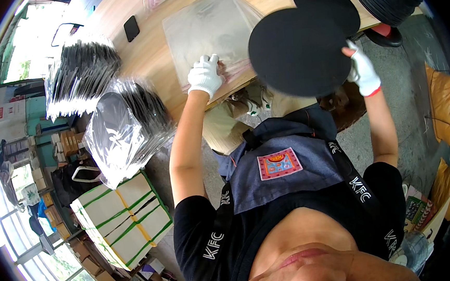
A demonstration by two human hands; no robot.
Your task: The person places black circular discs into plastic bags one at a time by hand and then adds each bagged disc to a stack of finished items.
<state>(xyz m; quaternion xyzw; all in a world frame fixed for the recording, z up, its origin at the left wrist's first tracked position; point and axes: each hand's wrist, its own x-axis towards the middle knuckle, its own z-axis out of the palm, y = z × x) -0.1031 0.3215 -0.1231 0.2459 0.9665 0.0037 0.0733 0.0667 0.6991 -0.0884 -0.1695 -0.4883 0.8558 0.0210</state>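
Two white-gloved hands are busy at the table (140, 52). The left hand (205, 76) presses down on the near edge of a clear bag (206, 27) lying flat there, fingers curled on it. The right hand (363, 70) pinches the edge of a black mat (302, 46) with round ears, held up over the table's edge beside the bag.

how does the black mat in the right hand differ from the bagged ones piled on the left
The black mat is bare and matte; the bagged mats are each wrapped in shiny clear plastic. The bare one is single, held up by the right hand; the bagged ones lean in stacks, untouched. Both look black and rounded.
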